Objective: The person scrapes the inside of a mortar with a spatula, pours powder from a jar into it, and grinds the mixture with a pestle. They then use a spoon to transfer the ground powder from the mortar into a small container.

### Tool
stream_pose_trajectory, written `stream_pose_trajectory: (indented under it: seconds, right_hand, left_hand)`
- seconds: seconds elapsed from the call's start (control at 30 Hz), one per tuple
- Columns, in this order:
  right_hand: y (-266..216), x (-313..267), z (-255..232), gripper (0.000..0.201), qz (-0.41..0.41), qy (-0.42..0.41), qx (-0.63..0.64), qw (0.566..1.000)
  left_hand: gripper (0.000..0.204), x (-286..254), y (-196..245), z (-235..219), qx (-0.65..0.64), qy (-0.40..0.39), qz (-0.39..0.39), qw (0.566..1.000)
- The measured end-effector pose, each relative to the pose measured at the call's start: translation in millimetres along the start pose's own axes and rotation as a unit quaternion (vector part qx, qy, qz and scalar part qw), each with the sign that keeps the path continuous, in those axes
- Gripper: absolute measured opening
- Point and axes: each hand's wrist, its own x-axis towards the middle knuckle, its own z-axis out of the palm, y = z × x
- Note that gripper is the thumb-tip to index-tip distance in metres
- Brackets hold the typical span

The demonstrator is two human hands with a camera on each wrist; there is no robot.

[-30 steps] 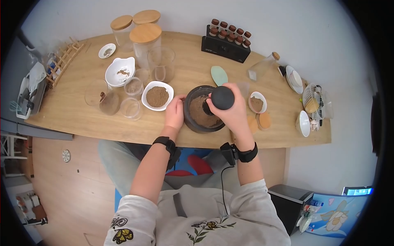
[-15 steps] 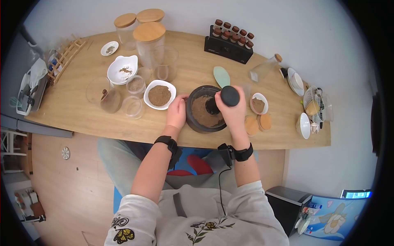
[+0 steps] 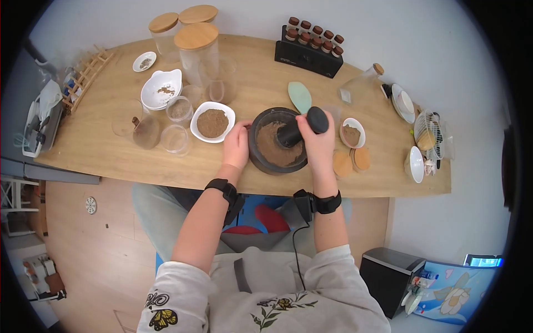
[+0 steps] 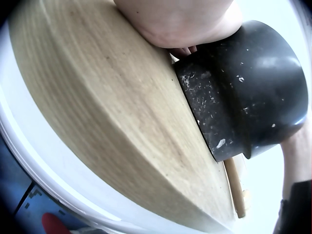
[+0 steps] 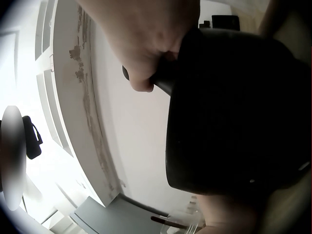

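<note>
A black mortar stands near the table's front edge with brown powder inside. My left hand holds the mortar's left side; in the left wrist view its fingers pass partly behind the dark wall. My right hand grips the black pestle below its round knob. The pestle leans to the right, its lower end down in the powder. In the right wrist view the mortar hides most of the powder and the pestle's working end.
Left of the mortar sit a white bowl of brown powder, small clear cups and wood-lidded jars. A green oval dish lies behind it. To the right are a small powder bowl, wooden lids and a spice rack farther back.
The pestle has gone from nearly upright to leaning right, with its knob farther right. My right hand moved along with it. The left hand stays at the mortar's side.
</note>
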Motion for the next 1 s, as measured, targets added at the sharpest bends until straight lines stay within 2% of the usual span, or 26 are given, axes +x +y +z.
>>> stream_pose_trajectory:
  seconds: [0.03, 0.17, 0.27, 0.37, 0.47, 0.57, 0.77, 0.87, 1.0]
  right_hand:
    - [-5, -1, 2, 0.030, -0.014, -0.022, -0.040, 0.999]
    - [-12, -8, 11, 0.035, -0.063, -0.024, -0.157, 0.985]
    - [0, -6, 7, 0.037, -0.032, -0.008, -0.061, 0.998]
    - [4, -2, 0, 0.037, -0.030, -0.034, 0.066, 0.997]
    - [-13, -7, -1, 0.036, -0.006, -0.115, -0.026, 0.993]
    - [0, -6, 1, 0.033, -0.077, -0.131, -0.118, 0.981]
    - [1, -1, -8, 0.037, -0.007, -0.115, 0.107, 0.988]
    - [-10, -2, -7, 0.038, -0.045, -0.204, -0.009, 0.978]
    - [-5, -5, 2, 0.038, -0.033, -0.183, -0.050, 0.981]
  left_hand:
    - [0.026, 0, 1, 0, -0.003, -0.002, 0.000, 1.000]
    - [0.026, 0, 3, 0, -0.014, -0.005, -0.005, 1.000]
    - [0.026, 0, 0, 0, -0.017, -0.010, -0.005, 1.000]
    - [0.026, 1, -2, 0, 0.003, -0.007, 0.001, 1.000]
    - [0.026, 1, 0, -1, -0.013, -0.014, -0.007, 1.000]
    - [0.026, 1, 2, -1, -0.019, -0.019, -0.010, 1.000]
    - [0.027, 1, 3, -1, -0.006, -0.016, -0.004, 1.000]
    - [0.027, 1, 2, -1, -0.002, -0.014, 0.002, 1.000]
    - [0.026, 0, 1, 0, 0.001, -0.010, 0.003, 1.000]
